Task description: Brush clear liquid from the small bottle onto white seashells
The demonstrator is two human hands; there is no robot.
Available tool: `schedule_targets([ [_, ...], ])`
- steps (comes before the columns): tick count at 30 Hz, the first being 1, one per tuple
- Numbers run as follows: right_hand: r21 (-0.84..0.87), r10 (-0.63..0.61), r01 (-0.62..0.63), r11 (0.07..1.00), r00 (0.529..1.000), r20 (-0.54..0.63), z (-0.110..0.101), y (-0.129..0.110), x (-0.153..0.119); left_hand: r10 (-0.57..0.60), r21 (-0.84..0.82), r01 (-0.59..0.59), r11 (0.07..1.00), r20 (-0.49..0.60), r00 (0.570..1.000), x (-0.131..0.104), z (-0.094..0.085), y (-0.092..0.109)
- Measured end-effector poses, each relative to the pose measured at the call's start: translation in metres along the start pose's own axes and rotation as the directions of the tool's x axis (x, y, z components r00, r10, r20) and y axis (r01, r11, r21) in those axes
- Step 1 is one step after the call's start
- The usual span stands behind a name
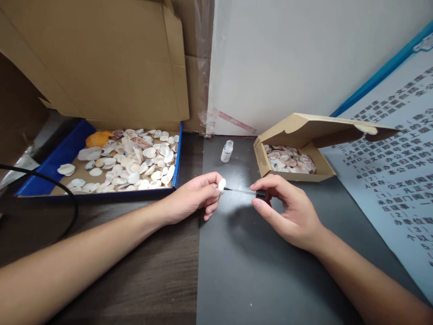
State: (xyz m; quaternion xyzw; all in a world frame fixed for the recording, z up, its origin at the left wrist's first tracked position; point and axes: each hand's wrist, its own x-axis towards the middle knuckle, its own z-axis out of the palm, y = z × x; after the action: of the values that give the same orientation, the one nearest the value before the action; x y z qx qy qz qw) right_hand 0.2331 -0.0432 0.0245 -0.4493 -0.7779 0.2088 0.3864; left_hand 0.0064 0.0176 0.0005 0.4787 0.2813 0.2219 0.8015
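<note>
Between thumb and fingers, my left hand (199,195) pinches a small white shell (222,185) above the grey mat. My right hand (287,210) grips the black cap of a thin brush (241,192), whose clear stem points left. The brush's dark tip is at the shell, touching it or very close. Beyond both hands, a small glass bottle (227,151) with a white label stands upright and uncapped on the mat.
At the left, a blue-edged cardboard box (177,155) holds several shells, its lid raised. An open smaller carton (262,158) of shells sits at the right, beside a large printed sheet (389,180). A black cable (75,207) curves at the left.
</note>
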Motion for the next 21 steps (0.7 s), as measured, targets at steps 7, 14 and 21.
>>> schedule_targets([
  [7,-0.028,0.008,-0.008,1.000,1.000,-0.014,0.0002,0.0013,-0.0016,0.012,0.125,-0.015,0.992,0.028,1.000,0.0004,0.0012,0.0005],
  [14,-0.017,-0.008,0.008,1.000,1.000,-0.015,-0.0001,0.0016,-0.0015,0.017,0.147,-0.020,0.989,0.023,1.000,0.0007,0.0022,0.0009],
  [21,-0.032,-0.007,0.005,0.999,0.999,-0.036,-0.0006,0.0002,-0.0009,0.022,0.157,-0.026,0.987,0.027,0.999,-0.0005,0.0031,0.0018],
])
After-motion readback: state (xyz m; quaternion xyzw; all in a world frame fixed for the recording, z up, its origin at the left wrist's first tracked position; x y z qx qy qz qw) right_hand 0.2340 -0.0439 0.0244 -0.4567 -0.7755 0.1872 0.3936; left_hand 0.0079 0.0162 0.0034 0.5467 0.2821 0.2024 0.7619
